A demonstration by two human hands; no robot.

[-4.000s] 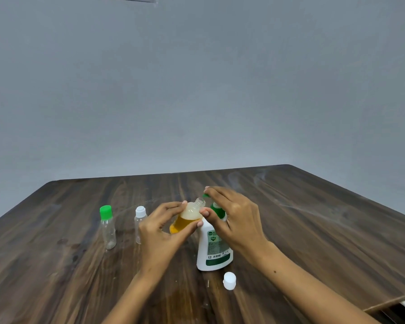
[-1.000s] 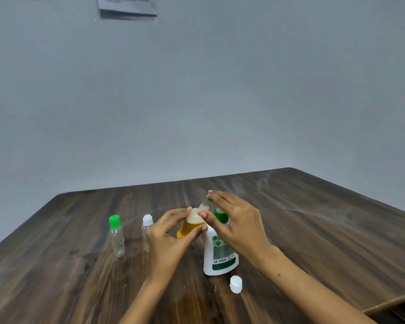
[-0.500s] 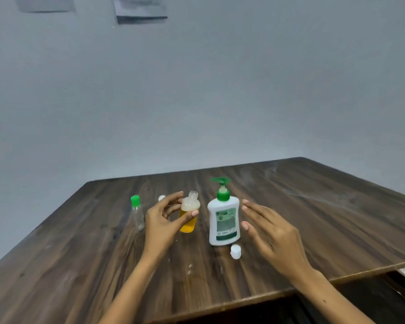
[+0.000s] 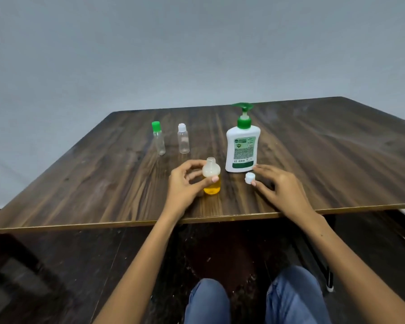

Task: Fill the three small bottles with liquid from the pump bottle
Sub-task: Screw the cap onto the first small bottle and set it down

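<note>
- Head view: my left hand (image 4: 185, 185) is gripping the uncapped small bottle (image 4: 211, 177), half full of yellow liquid.
- My right hand (image 4: 281, 188) is touching the white cap (image 4: 250, 178) with relaxed fingers.
- The pump bottle (image 4: 242, 146) is standing just beyond, its label reading "ORIGINAL".

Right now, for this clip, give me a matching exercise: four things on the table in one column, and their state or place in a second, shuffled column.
Things
1. green-capped bottle
2. open bottle
3. loose white cap
4. pump bottle

States
A. lying on the table at the right hand's fingertips
B. partly filled with yellow liquid, held by the left hand
C. standing tallest, green nozzle on top
D. clear and looks empty, farthest left

Pairs: 1-D, 2-B, 3-A, 4-C
</note>
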